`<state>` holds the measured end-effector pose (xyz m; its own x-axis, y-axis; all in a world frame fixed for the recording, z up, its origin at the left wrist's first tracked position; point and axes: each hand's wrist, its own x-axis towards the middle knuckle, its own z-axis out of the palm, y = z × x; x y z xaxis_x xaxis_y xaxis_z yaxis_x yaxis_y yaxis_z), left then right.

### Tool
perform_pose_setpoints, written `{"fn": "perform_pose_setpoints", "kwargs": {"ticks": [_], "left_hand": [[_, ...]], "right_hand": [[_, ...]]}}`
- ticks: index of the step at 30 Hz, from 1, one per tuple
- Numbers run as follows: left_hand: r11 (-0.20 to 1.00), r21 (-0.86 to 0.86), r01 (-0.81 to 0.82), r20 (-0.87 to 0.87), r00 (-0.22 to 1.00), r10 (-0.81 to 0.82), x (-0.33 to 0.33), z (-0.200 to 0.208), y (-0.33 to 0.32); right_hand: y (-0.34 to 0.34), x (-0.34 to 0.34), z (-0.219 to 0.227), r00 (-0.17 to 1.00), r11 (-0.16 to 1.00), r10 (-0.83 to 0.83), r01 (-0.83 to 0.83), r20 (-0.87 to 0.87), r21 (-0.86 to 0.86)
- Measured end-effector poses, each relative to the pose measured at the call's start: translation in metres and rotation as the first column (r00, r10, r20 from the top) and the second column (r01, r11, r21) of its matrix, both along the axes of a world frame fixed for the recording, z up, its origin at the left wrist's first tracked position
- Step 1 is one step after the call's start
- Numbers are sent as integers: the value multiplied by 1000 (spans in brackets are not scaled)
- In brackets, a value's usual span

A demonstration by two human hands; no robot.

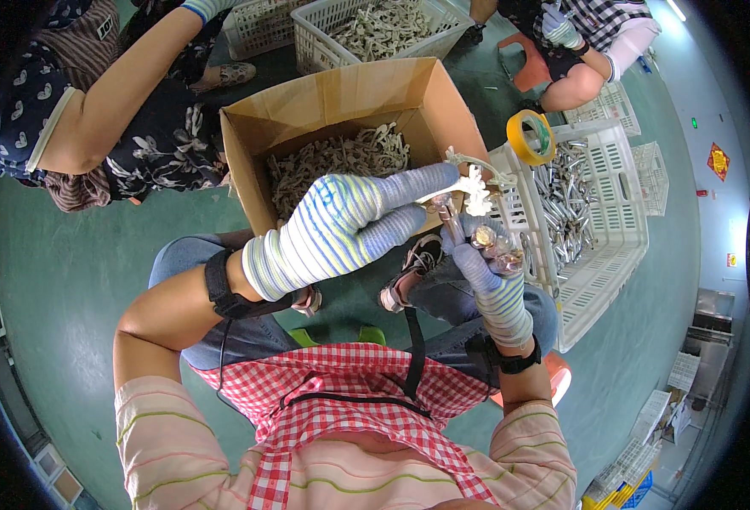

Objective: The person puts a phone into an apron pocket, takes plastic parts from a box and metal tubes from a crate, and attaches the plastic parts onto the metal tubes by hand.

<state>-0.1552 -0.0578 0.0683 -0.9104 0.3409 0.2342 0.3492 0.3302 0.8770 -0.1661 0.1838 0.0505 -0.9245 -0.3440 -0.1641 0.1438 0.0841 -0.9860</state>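
Observation:
My left hand [332, 223], in a striped knit glove, reaches right with finger and thumb around the thin stem of a white branched plastic piece [478, 190]. Just below it, my right hand [496, 285] wears a similar glove with bluish fingertips. Its fingers are closed around several shiny, brownish, tube-like pieces [484, 238], one with a gold-coloured end; their exact kind is not clear. Both hands meet above the right side of an open cardboard box [341, 92], which contains a heap of pale, branched pieces [341, 161].
To the right, a white plastic crate [596, 276] holds many silvery tubular parts [566, 200]. A yellow tape roll [531, 138] sits on its near-left rim. Another crate [315, 47] of pale pieces stands behind the box. Co-workers sit at far left and far right, one on a red stool [524, 64].

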Motion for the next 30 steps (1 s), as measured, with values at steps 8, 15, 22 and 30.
{"fn": "perform_pose_setpoints", "kwargs": {"ticks": [8,15,22,30], "left_hand": [[998,56,-10,-156,988,19,-2,-12,3],[988,146,54,-8,999,-53,2,-10,5],[978,207,32,-92,996,-13,2,-25,12],[981,186,55,57,996,-67,6,-20,11]], "right_hand": [[4,-1,-10,1000,999,3,-2,31,-39],[2,3,-11,999,999,-33,33,-5,-32],[-2,5,-10,997,997,-64,66,32,-43],[-3,8,-10,996,991,-77,82,53,-104]]}}
